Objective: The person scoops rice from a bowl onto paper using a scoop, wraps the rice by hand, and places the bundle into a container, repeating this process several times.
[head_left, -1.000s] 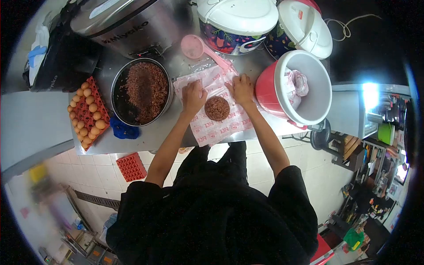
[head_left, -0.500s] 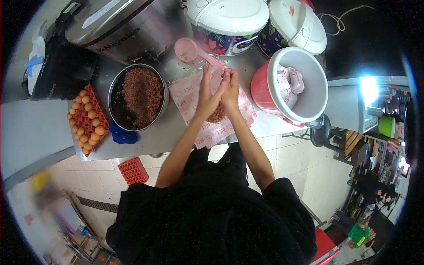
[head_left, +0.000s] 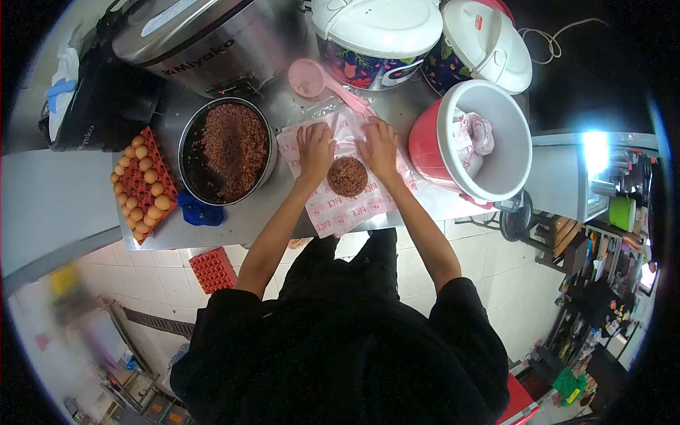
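A round, flattened mound of brown rice (head_left: 348, 176) sits on a sheet of pink printed wrapping paper (head_left: 340, 221) on the metal table. My left hand (head_left: 316, 150) rests on the paper at the far left of the mound, its fingers apart and slightly bent. On the other side, my right hand (head_left: 380, 149) lies on the paper near its far right part, fingers also spread. Neither hand touches the rice. Just beyond the fingers, a pink scoop (head_left: 307, 78) lies with its handle reaching toward the paper.
Left are a pot of brown rice (head_left: 234, 152), a blue cloth (head_left: 200, 209) and eggs on a red tray (head_left: 160, 185). A pink tub (head_left: 430, 145) with wrapped packets (head_left: 473, 138) stands right. A large cooker (head_left: 212, 57) and white-lidded containers (head_left: 379, 28) line the back.
My hands were together above the paper and have parted, coming down on either side. The rice mound, partly covered by my arms before, now shows fully. The view has shifted slightly.
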### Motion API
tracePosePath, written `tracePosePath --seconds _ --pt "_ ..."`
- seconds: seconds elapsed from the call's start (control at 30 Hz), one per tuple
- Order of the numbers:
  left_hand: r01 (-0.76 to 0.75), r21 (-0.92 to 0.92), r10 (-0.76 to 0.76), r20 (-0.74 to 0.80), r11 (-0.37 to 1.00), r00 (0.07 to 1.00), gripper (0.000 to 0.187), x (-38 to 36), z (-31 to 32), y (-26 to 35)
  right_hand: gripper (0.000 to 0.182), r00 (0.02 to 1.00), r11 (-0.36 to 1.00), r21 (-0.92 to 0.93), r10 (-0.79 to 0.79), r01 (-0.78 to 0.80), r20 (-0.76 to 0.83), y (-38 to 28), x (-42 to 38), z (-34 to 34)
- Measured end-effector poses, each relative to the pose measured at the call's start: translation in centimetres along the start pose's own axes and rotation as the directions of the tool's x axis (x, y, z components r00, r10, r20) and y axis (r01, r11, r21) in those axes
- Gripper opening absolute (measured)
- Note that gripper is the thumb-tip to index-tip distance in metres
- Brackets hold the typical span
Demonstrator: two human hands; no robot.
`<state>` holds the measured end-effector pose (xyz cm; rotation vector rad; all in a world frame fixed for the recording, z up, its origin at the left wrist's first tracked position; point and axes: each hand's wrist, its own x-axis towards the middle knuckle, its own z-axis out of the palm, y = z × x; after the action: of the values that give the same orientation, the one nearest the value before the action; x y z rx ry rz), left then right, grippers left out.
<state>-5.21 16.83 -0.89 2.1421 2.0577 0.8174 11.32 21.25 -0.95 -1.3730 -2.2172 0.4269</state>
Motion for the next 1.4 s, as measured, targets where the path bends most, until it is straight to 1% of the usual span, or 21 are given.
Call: tracePosePath --seconds 0.13,0.2,0.27,0.33,0.37,0.4,0.47,0.5,0.53,0.57,0.6,0.63,0.7,0.73,0.8,0.83,0.93,1.0,1.17,1.27,1.4 --pt "0.052 -0.209 -0.018 0.158 0.977 0.987 0.031 0.2 -2.2 0.0 0.068 0.945 0.877 0.355 0.318 -0.325 0.079 0.3 -0.6 -1.2" --pt "0.258 -0.511 -0.138 0.260 0.820 0.956 0.029 0.5 -3.8 0.2 0.074 0.856 0.895 0.186 0.301 -0.406 0.420 1.7 -1.2 -3.1" --pt "0.217 -0.403 -0.099 0.292 0.889 0.951 0.028 0.8 -4.2 -0.9 0.078 0.838 0.937 0.086 0.259 -0.339 0.481 2.9 -2.6 -4.1" --pt "0.162 -0.290 -0.062 0.325 0.943 0.944 0.027 1.9 -4.5 -1.1 0.072 0.620 0.939 -0.122 0.305 -0.321 0.722 4.2 -3.9 -4.3" --pt "0.210 -0.211 -0.130 0.338 0.955 0.932 0.029 2.8 -4.8 -0.9 0.054 0.804 0.905 0.320 0.040 -0.280 0.593 4.5 -4.6 -5.6" --pt "0.254 -0.133 -0.197 0.340 0.958 0.920 0.032 3.9 -4.7 -0.9 0.054 0.805 0.906 0.318 0.040 -0.279 0.592 3.9 -4.1 -6.4" --pt "0.311 -0.115 -0.232 0.443 0.943 0.866 0.037 5.4 -3.1 -1.8 0.045 0.891 0.480 0.755 0.169 -0.448 0.421 2.2 -3.9 -7.4" --pt "0.259 -0.020 -0.223 0.447 0.966 0.866 0.038 6.0 -2.3 -2.0 0.048 0.931 0.778 0.545 0.137 -0.313 0.339 0.4 -3.5 -8.6" --pt "0.201 0.075 -0.213 0.452 0.977 0.866 0.038 6.4 -1.7 -2.1 0.048 0.931 0.777 0.546 0.140 -0.314 0.336 0.1 -3.7 -8.5" --pt "0.198 0.075 -0.211 0.451 0.977 0.867 0.038 6.7 -1.2 -2.4 0.048 0.969 0.982 0.187 -0.064 0.018 0.240 -0.1 -3.8 -8.4" --pt "0.193 0.152 -0.243 0.475 0.969 0.846 0.039 6.8 -0.9 -2.6 0.048 0.929 0.913 -0.228 -0.285 0.338 0.235 -0.4 -3.9 -8.2" --pt "0.186 0.226 -0.277 0.493 0.956 0.824 0.039 7.0 -0.6 -2.7 0.048 0.930 0.913 -0.231 -0.285 0.337 0.232 -1.4 -3.8 -8.3" --pt "0.184 0.247 -0.288 0.499 0.951 0.818 0.039 7.2 -0.1 -3.0 0.041 0.647 0.676 -0.069 -0.664 0.733 0.374 -3.1 -4.2 -8.6" --pt "0.183 0.270 -0.301 0.503 0.945 0.810 0.040 7.1 -0.1 -3.2 0.041 0.651 0.679 -0.070 -0.662 0.731 0.372 -2.6 -4.5 -8.6" --pt "0.184 0.216 -0.268 0.477 0.959 0.837 0.037 6.6 -0.4 -3.9 0.037 0.650 0.820 -0.306 -0.102 0.484 0.753 -0.5 -5.8 -8.4" --pt "0.197 0.156 -0.246 0.442 0.968 0.862 0.035 6.4 -0.3 -4.4 0.033 0.822 0.845 -0.432 -0.014 0.314 0.569 0.6 -6.8 -8.3" --pt "0.288 -0.240 -0.180 0.390 0.927 0.903 0.027 5.3 -0.9 -5.3 0.029 0.930 0.772 -0.557 -0.117 0.306 0.348 0.0 -9.4 -6.1" --pt "0.363 -0.293 -0.201 0.462 0.885 0.864 0.020 3.1 -4.8 -0.8 0.024 0.861 0.791 -0.397 -0.299 0.465 0.412 -1.0 -9.5 -5.6" --pt "-0.060 -0.403 0.157 0.212 0.913 0.965 0.015 -6.2 -4.4 5.8 0.018 0.762 0.753 -0.161 -0.588 0.639 0.272 -3.0 -5.8 -7.2" --pt "-0.091 -0.318 0.115 0.059 0.944 0.992 0.014 -7.9 -3.0 6.6 0.018 0.696 0.768 -0.124 -0.485 0.629 0.530 -0.6 -6.0 -5.6" --pt "-0.024 -0.333 0.142 0.336 0.943 0.931 0.019 -8.3 -1.0 3.9 0.021 0.770 0.895 -0.250 -0.145 0.370 0.621 -2.0 -4.1 -8.7"
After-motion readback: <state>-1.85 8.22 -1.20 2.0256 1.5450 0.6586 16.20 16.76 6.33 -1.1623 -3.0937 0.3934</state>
